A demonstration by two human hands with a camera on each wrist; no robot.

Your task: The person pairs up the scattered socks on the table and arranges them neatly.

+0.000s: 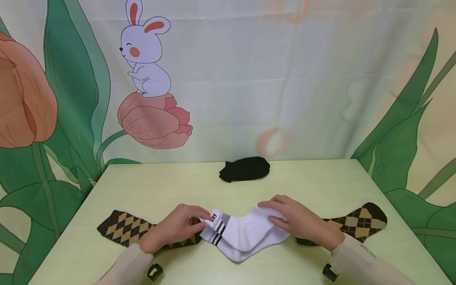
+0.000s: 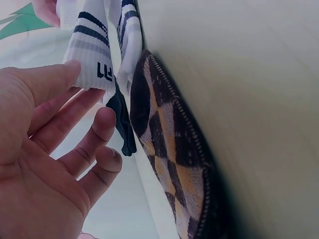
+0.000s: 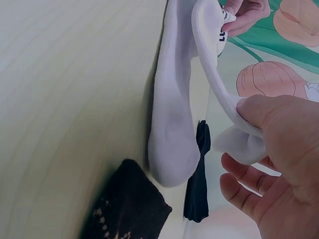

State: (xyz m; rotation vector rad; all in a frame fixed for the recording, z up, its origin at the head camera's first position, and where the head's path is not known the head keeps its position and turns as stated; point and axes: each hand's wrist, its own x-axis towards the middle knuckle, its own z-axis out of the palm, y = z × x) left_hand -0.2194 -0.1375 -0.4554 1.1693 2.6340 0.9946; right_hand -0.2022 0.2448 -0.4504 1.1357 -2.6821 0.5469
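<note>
A white sock [image 1: 251, 231] with dark stripes at its cuff is held at both ends, over a second white sock [image 1: 239, 255]. My left hand [image 1: 181, 223] pinches the upper sock's cuff [image 2: 89, 64] between thumb and fingers; its other fingers curve loosely below in the left wrist view. At the toe end, my right hand [image 1: 292, 217] pinches the same sock, whose toe folds over between thumb and fingers in the right wrist view. The lower sock [image 3: 172, 119] lies along the table, apart from the raised one there.
A brown and yellow argyle sock [image 1: 124, 230] lies on the table [image 1: 171, 178] under the left hand. Another argyle sock [image 1: 365, 221] lies at the right, partly hidden by the right arm. Black socks [image 1: 246, 169] lie near the back edge, before a printed curtain [image 1: 228, 99].
</note>
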